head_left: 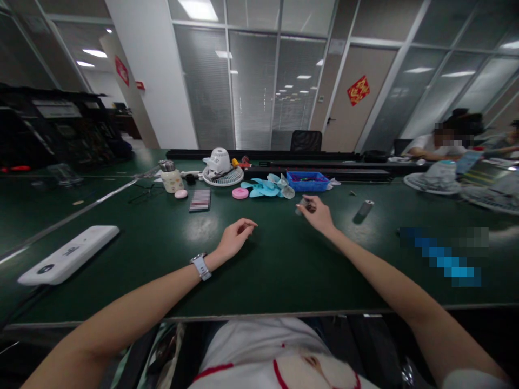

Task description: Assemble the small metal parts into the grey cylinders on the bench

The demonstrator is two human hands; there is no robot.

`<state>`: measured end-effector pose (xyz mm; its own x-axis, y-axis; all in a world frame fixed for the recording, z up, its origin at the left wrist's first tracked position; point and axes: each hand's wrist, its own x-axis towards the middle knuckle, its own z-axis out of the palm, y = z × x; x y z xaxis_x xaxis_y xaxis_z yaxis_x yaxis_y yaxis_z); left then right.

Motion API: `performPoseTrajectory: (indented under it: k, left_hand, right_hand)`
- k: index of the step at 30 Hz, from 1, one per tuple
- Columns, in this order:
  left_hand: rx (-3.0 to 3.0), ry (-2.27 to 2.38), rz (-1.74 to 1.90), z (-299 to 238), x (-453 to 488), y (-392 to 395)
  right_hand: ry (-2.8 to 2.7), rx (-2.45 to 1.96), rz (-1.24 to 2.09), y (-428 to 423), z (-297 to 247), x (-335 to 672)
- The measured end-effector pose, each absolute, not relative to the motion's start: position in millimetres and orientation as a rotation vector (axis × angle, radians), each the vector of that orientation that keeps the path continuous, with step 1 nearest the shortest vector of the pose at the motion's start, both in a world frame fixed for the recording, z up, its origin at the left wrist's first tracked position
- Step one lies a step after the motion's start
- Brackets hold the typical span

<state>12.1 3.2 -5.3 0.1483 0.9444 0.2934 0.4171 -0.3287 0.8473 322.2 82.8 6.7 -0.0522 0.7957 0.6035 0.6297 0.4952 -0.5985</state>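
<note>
Print (72,251) on white box (94,241) left of relaxed left fingers (244,223) is blurred; clear object (305,203) is pinched by right fingers (318,202).

Left hand (236,237): bare, five-fingered.
Left wrist: watch (201,267) worn; strap pale grey, broad and smooth; case edge darker, with a metallic glint; dial face not legible from this angle.
Left forearm (150,297): bare along its visible length.
Right hand (318,215): bare.
Right forearm (381,275): bare up to the sleeve.
Right sleeve (472,378): whitish, blurred, at the lower edge of view.
Shirt (259,346): white, soft folds at the front.
Shirt markings: red curved lines, one small red dot, a brownish patch; design cut off, unreadable.
</note>
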Motion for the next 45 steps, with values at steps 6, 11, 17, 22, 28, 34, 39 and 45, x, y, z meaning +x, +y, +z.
performPoseTrajectory:
  k: [6, 11, 17, 22, 28, 34, 39, 45]
  left_hand:
    - [2.08, 1.185, 1.177, 10, 20, -16]
    - [2.138, 1.211, 1.18, 8, 27, -15]
    - [2.111, 1.206, 1.252, 6, 32, -5]
    - [2.14, 1.297, 1.255, 4, 18, 3]
    - [2.22, 1.38, 0.934, -5, 3, 12]
    - [2.262, 1.457, 0.787, -6, 5, 8]
    - [2.089, 1.558, 0.887, -8, 6, 11]
    - [1.977, 1.562, 0.955, -9, 7, 12]
  right_hand:
    - [-2.187, -0.786, 0.614, 12, 3, 239]
    - [-2.226, -0.776, 0.638, 0, -4, 231]
    - [-2.21, -0.8, 0.617, 3, -5, 230]
    - [-2.232, -0.796, 0.625, 1, -5, 231]
    - [-2.123, -0.841, 0.64, 5, -5, 235]
    - [-1.741, -1.035, 0.449, 57, 2, 281]
    - [-1.622, -1.526, -0.087, 108, 6, 361]
    - [-1.565, -1.966, -0.252, 127, -2, 414]
